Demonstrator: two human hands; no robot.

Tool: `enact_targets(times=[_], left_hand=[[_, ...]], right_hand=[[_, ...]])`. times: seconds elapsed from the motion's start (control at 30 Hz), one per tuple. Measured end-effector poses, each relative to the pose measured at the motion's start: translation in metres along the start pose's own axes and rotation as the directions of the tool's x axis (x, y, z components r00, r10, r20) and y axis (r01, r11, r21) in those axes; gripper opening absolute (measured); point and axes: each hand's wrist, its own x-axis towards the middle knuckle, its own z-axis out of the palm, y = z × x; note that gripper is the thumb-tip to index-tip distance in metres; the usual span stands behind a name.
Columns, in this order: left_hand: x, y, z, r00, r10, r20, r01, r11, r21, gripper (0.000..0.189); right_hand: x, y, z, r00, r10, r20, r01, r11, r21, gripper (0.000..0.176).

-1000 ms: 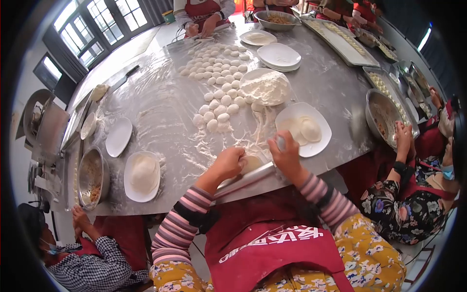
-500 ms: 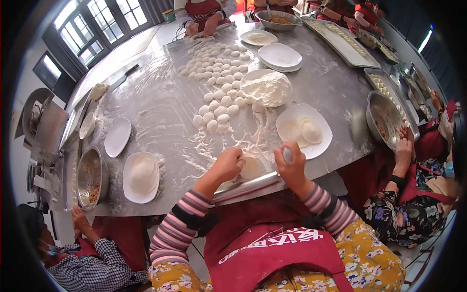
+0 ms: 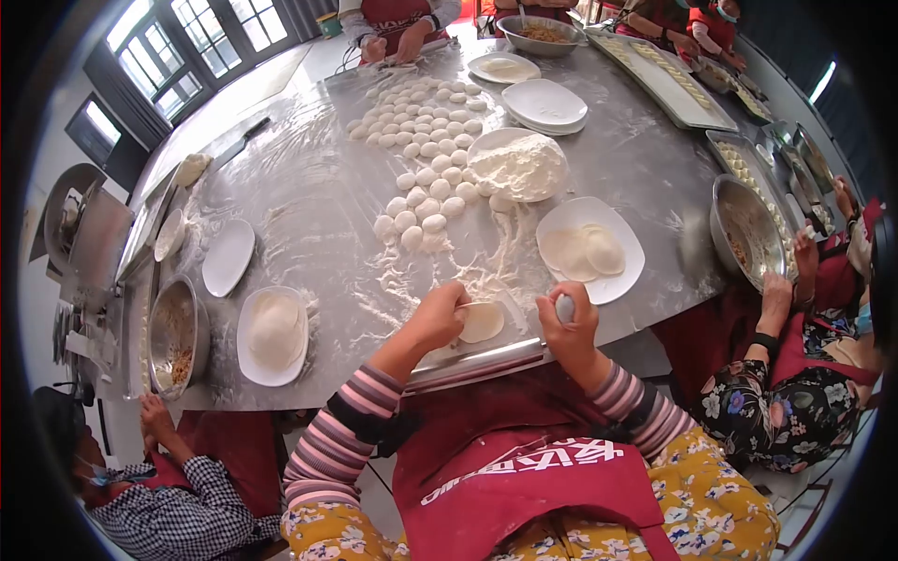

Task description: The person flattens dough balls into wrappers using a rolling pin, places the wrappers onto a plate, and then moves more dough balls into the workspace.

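Observation:
A thin round dough wrapper lies on the floured steel table close to its front edge. My left hand is closed on the left rim of this wrapper, thumb and fingers pinched together. To the right of the wrapper, my right hand wraps round a rolling pin, whose pale rounded end shows above the fist. The rest of the pin is hard to make out. Beyond my right hand, a white plate bears rolled wrappers. Loose flour streaks the steel ahead of both hands.
Several small dough pieces spread across the middle, beside a plate heaped with flour. Another plate of wrappers sits left. Steel bowls stand at both sides. Co-workers' hands are at the right, left and far edges.
My right hand has shifted slightly down and right, and more of the wrapper shows. My left hand still pinches its rim. At right, a co-worker's hand has moved down along the bowl.

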Motion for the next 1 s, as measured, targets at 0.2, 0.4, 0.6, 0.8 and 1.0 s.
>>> enact_targets(times=[0.2, 0.4, 0.6, 0.8, 1.0], left_hand=[[0.003, 0.008, 0.004, 0.995, 0.089, -0.049, -0.082, 0.987, 0.139, 0.013], [0.001, 0.018, -0.006, 0.999, -0.005, 0.043, -0.003, 0.984, 0.18, 0.013], [0.022, 0.01, -0.003, 0.996, 0.082, 0.031, -0.085, 0.989, 0.122, 0.014], [0.092, 0.068, 0.002, 0.982, 0.129, 0.14, -0.014, 0.785, -0.62, 0.016], [0.137, 0.032, 0.012, 0.845, 0.39, -0.365, -0.176, 0.848, 0.5, 0.019]], right_hand=[[0.045, 0.019, 0.054, 0.998, 0.067, -0.017, -0.064, 0.987, 0.15, 0.024], [0.029, 0.015, 0.034, 0.999, 0.038, 0.016, -0.039, 0.996, 0.076, 0.027], [-0.015, -0.017, -0.027, 0.999, -0.02, 0.049, 0.02, 1.0, 0.008, 0.024], [-0.005, -0.011, -0.021, 0.991, 0.109, 0.075, -0.124, 0.965, 0.233, 0.024], [-0.007, -0.007, -0.025, 0.988, 0.097, 0.117, -0.127, 0.949, 0.289, 0.025]])
